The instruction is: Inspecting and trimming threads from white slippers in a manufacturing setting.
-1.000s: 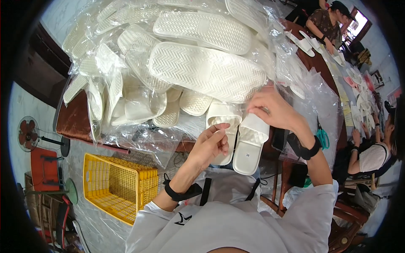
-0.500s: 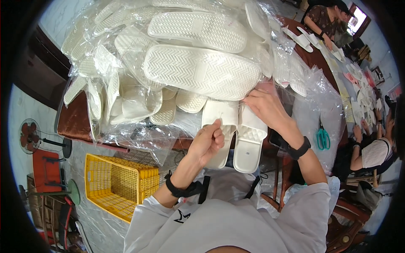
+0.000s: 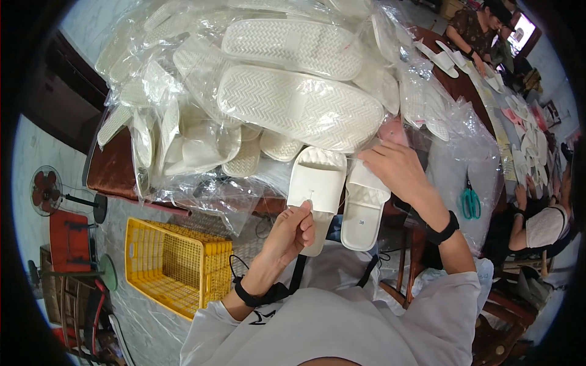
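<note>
Pinching the heel of the left white slipper (image 3: 317, 189) with my left hand (image 3: 295, 229), my right hand (image 3: 394, 171) resting open on its pair (image 3: 364, 204), I judge both light, soft and bendable.

The left hand (image 3: 296, 229) is raised in front of the chest, fingers curled into a loose pinch with thumb against forefinger, wrist bent back, a dark band around it. The right hand (image 3: 394, 169) reaches farther out to the right, palm down, fingers curled forward, forearm angled back toward the body, a dark band at the wrist.
</note>
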Demonstrator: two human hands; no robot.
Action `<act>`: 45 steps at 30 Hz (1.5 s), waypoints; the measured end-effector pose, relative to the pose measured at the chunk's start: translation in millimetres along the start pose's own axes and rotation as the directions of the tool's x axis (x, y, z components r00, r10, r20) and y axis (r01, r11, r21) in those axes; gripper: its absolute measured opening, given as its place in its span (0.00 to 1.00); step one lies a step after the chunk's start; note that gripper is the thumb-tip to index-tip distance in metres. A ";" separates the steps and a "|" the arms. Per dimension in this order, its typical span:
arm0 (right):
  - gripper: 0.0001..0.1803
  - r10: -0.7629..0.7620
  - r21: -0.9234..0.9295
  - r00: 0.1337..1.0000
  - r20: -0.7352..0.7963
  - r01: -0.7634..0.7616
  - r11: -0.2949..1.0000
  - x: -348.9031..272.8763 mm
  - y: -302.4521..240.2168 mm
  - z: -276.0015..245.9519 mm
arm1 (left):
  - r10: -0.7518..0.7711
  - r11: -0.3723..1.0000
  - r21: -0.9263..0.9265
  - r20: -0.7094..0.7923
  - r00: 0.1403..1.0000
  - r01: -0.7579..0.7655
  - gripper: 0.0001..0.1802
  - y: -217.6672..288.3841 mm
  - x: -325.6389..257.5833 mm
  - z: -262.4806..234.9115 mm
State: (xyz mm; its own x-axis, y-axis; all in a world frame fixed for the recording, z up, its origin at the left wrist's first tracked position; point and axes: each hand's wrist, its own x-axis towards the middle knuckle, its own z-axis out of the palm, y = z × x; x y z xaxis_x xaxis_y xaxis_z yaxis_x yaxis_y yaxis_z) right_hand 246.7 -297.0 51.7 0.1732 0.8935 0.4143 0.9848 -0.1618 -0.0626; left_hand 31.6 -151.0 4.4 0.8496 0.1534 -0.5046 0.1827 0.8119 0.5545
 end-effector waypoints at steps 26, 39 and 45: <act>0.07 0.138 0.407 0.988 0.070 -0.155 0.900 8.5 -10.0 33.9 | 0.172 0.899 0.351 0.263 0.949 -0.261 0.12 13.6 36.1 -26.2; 0.06 0.188 0.549 0.962 0.199 -0.269 0.791 3.4 -3.9 49.6 | 0.290 0.866 0.406 0.066 0.955 -0.291 0.08 -5.3 61.2 -4.5; 0.06 0.228 0.600 0.954 0.195 -0.300 0.742 -3.2 -1.4 56.9 | 0.360 0.781 0.536 0.032 0.932 -0.320 0.07 -5.1 64.2 6.6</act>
State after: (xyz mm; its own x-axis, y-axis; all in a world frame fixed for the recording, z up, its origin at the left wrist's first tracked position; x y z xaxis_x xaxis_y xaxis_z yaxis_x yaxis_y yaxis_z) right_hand 245.4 -275.8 -1.1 0.3917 0.8971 0.2043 0.6855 -0.1365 -0.7152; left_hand 88.5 -149.0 -26.4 0.8738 0.4175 -0.2492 0.1358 0.2827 0.9496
